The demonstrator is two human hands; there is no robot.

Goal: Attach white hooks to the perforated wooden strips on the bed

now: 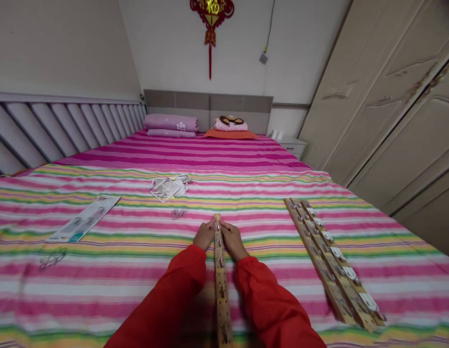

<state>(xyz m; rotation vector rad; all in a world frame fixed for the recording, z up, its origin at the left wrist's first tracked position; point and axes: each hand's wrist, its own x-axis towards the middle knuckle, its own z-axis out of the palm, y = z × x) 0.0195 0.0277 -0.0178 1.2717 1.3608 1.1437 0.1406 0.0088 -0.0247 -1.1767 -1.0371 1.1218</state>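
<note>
A narrow wooden strip with metal hooks [219,275] lies lengthwise on the striped bedspread in front of me. My left hand [204,236] is closed at the left edge of its far end, with fingertips against the wood. From the right side, my right hand [233,240] grips the same end, thumb and fingers close to the topmost hook. Whether a small part sits between the fingertips is too small to tell. Just beyond my left hand lie a few small clear pieces [178,212].
Several similar hook strips [329,261], some with white round pieces, lie side by side at the right. A clear packet [84,220] and a thin wire bundle [52,258] rest at the left. Small plastic bags [170,187] lie farther back. A wardrobe [391,111] borders the right side.
</note>
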